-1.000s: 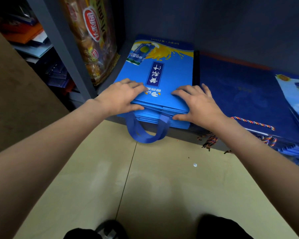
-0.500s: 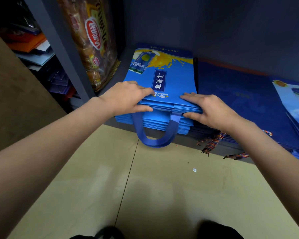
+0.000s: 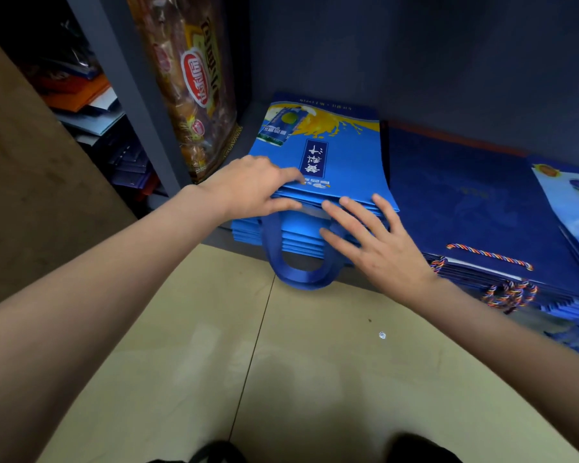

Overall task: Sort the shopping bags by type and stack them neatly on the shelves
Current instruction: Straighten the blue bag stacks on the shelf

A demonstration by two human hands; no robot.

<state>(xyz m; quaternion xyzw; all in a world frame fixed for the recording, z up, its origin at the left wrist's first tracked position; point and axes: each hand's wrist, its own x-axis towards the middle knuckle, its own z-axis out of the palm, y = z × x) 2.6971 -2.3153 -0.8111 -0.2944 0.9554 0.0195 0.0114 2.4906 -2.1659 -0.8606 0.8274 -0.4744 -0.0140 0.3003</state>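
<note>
At frame centre, left hand (image 3: 251, 185) pinches the bright blue bag stack (image 3: 318, 182) to steady it; right hand (image 3: 378, 242), fingers spread, squares its front edge.

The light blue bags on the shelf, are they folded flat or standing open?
Folded flat. The light blue bags lie in a layered stack, thin edges showing at the front, one handle hanging over the shelf edge.
</note>
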